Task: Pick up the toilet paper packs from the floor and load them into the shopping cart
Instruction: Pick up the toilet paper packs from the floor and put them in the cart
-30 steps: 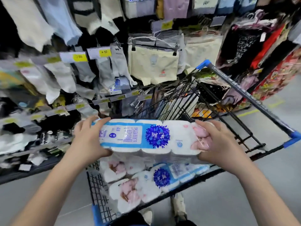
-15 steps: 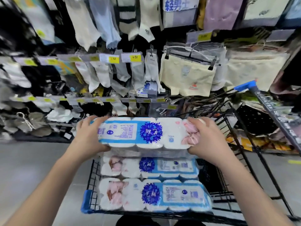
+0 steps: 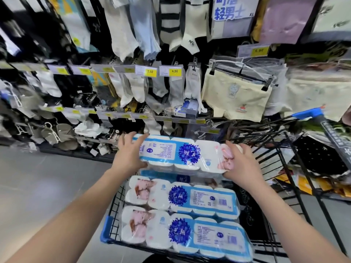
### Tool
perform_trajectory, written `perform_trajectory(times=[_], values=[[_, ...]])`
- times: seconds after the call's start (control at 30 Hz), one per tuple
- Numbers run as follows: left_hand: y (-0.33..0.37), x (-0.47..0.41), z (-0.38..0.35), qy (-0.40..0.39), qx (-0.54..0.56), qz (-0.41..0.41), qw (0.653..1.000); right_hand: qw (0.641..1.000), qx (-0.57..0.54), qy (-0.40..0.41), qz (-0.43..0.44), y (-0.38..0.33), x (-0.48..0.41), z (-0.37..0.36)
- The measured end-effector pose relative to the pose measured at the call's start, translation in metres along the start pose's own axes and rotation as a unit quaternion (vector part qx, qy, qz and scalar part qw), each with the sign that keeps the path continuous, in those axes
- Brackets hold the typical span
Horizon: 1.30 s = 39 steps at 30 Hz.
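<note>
The person is holding one toilet paper pack (image 3: 180,154) in the air over the far part of the shopping cart (image 3: 107,230), above two packs already lying side by side in the basket (image 3: 182,196). The right hand (image 3: 241,164) is curling round the right end, and the left hand (image 3: 129,156) is taking the left end with fingers spread over the top and the thumb, as far as the blur is showing, on the near side. The pack is looking light and soft, with smooth plastic wrap that may be slipping, so gripping both short ends is making sense. Compared with half a second ago, the pack is sitting farther forward, and the left fingers are opening wider
</note>
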<state>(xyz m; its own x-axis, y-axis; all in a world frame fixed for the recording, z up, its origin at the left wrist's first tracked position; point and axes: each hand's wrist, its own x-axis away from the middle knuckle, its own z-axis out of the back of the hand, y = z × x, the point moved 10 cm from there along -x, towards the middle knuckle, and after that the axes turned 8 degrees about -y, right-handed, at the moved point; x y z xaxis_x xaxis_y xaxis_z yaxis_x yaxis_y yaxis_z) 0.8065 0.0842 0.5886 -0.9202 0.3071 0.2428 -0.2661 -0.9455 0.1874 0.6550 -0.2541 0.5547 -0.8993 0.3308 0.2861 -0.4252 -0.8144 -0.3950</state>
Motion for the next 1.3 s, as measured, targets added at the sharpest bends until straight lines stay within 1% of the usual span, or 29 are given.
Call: perform_trajectory(times=[0.13, 0.37, 0.5, 0.7, 0.8, 0.93, 1.03, 1.13, 1.3], values=[[-0.005, -0.016, -0.029, -0.033, -0.004, 0.008, 0.999, 1.0, 0.014, -0.018, -0.02, 0.009, -0.008, -0.021], [-0.017, -0.027, -0.081, -0.096, -0.014, 0.025, 0.995, 0.993, 0.103, -0.039, -0.045, 0.016, -0.023, -0.058], [-0.019, -0.037, -0.1, -0.132, -0.032, 0.023, 0.99, 0.99, 0.107, -0.066, -0.071, 0.023, -0.031, -0.079], [-0.024, -0.047, -0.123, -0.196, -0.04, 0.022, 0.98, 0.985, 0.119, -0.092, -0.08, 0.028, -0.044, -0.101], [-0.02, -0.048, -0.13, -0.198, -0.03, 0.016, 0.98, 0.987, 0.098, -0.098, -0.085, 0.027, -0.047, -0.111], [-0.016, -0.051, -0.133, -0.209, -0.057, 0.011, 0.976, 0.988, 0.086, -0.105, -0.069, 0.019, -0.051, -0.115], [-0.016, -0.053, -0.132, -0.213, -0.067, 0.023, 0.974, 0.991, 0.056, -0.097, -0.07, 0.017, -0.054, -0.11], [-0.014, -0.054, -0.125, -0.198, -0.085, 0.02, 0.976, 0.993, 0.036, -0.088, -0.068, 0.017, -0.056, -0.105], [-0.007, -0.051, -0.111, -0.166, -0.074, 0.016, 0.983, 0.998, -0.03, -0.049, -0.033, 0.007, -0.057, -0.091]])
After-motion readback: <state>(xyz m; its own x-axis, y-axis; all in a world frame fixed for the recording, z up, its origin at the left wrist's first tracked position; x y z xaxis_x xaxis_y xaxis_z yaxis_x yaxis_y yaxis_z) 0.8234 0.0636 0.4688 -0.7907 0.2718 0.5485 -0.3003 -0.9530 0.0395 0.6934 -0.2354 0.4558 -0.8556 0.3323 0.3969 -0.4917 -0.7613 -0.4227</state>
